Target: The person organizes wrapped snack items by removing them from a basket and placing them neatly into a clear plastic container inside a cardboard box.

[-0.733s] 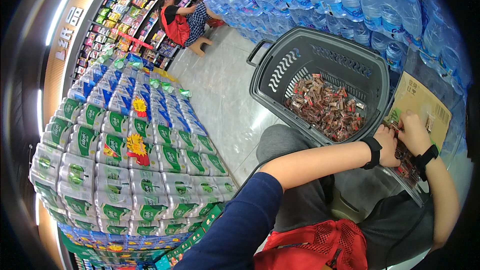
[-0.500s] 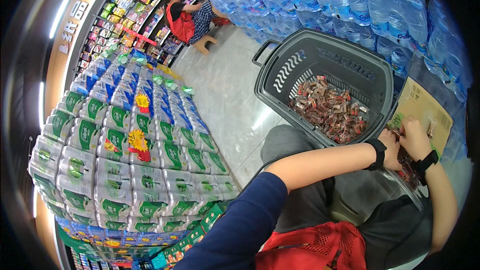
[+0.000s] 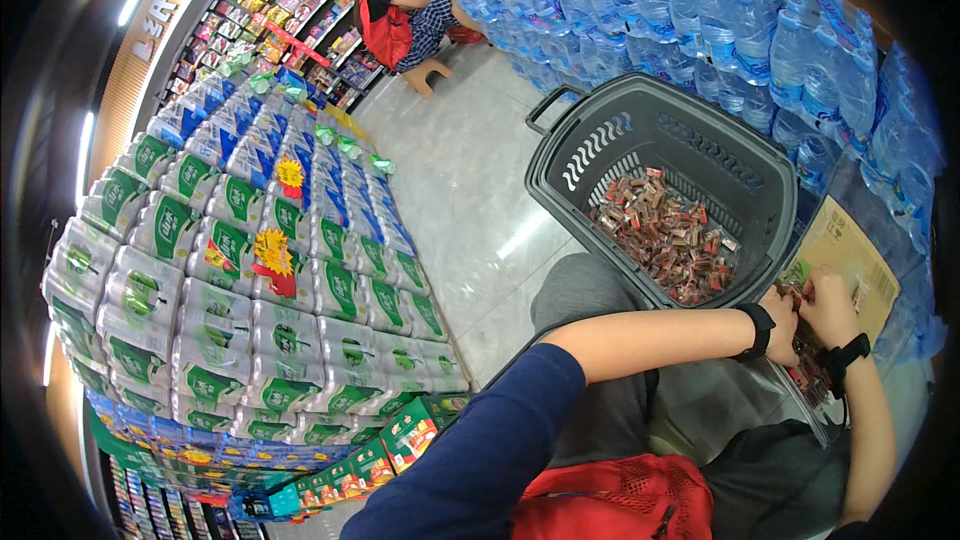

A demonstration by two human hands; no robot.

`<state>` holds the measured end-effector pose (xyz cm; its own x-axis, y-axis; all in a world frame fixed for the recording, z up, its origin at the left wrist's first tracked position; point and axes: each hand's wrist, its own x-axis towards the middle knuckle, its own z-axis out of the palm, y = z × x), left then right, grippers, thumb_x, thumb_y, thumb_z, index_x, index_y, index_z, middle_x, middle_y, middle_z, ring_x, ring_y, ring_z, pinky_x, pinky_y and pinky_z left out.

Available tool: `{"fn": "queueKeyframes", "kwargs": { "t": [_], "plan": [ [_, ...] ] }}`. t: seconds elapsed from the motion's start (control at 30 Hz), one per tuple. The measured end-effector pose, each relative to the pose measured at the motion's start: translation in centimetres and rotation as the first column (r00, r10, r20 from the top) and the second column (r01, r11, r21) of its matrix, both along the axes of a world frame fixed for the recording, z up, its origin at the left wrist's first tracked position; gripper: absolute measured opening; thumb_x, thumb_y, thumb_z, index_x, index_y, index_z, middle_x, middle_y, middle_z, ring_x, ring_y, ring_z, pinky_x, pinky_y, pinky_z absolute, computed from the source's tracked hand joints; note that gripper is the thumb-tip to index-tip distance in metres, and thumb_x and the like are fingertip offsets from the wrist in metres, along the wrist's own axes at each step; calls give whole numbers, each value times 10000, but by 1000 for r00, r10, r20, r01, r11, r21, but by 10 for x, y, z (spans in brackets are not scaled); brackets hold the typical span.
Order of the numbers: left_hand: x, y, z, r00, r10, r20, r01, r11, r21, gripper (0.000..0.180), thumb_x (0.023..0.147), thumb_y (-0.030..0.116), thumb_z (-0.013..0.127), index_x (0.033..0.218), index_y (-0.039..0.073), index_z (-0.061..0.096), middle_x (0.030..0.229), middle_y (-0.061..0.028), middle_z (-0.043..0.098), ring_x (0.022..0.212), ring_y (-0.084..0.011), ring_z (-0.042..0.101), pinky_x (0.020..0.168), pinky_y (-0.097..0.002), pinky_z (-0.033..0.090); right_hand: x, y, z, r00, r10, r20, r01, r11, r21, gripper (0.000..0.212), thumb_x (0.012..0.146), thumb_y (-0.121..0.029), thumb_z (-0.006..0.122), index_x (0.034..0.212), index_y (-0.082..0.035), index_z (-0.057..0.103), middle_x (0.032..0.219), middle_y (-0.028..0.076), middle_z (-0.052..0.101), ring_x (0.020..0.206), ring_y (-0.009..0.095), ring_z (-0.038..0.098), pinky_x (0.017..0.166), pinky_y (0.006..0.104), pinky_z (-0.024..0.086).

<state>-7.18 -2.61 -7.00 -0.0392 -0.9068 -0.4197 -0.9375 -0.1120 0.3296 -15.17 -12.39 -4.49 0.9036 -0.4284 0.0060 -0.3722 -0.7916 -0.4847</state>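
Observation:
Small wrapped pieces (image 3: 665, 235), brown and red, lie heaped in the bottom of a dark grey plastic basket (image 3: 572, 162) in front of me. To its right, more such pieces (image 3: 808, 376) show under and between my hands, by a clear edge. My left hand (image 3: 781, 326) is bent over them with its fingers curled, a black band on the wrist. Close beside it, my right hand (image 3: 829, 308) has its fingers pinched together at the border of a tan cardboard sheet (image 3: 848, 248). What either hand grips is too small or hidden to tell.
Shrink-wrapped blue water bottles (image 3: 720, 25) are stacked behind and right of the basket. A tall stack of green-and-white bottle packs (image 3: 235, 250) stands on the left. Across the grey floor (image 3: 455, 170), a person in a red vest (image 3: 387, 38) sits on a stool (image 3: 425, 75) beside shelves.
The view has shifted a little, so the basket and bottles appear lower and farther right. Both hands stay close together at the wrapped pieces, with only slight finger movement.

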Motion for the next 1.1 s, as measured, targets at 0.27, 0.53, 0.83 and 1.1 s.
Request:
{"fn": "queueKeyframes", "kwargs": {
  "t": [0.27,0.53,0.83,1.1],
  "plan": [
    [8,-2,21,990,-23,-136,44,988,149,826,729,543,407,1292,-45,275,1304,-290,250,1225,-367,244,1027,-461,70,0,-7,-3,1000,-12,3,12,1000,-12,153,582,27,595,680,40,479,743,202,482,700,378,499,597,418,407],
    [5,-5,18,995,-63,-83,80,971,224,866,742,580,357,1329,-30,175,1339,-271,210,1266,-365,165,1039,-444,41,-4,-5,-16,997,-15,81,18,999,-30,159,570,36,567,668,32,442,707,189,459,685,359,470,593,402,380],
    [5,-7,19,999,-27,-42,33,987,157,824,732,574,392,1273,-43,315,1227,-272,350,1151,-363,312,971,-403,164,-3,-4,-8,997,6,71,-3,999,-41,149,591,37,578,690,33,467,745,206,483,718,386,496,617,411,414],
    [1,-4,13,999,35,-32,-31,995,96,806,732,559,416,1263,-43,339,1203,-242,383,1152,-338,318,970,-386,177,-4,-7,-15,996,-23,81,22,1000,14,164,580,27,577,669,50,441,725,208,469,716,380,468,627,399,390]
  ]
}}
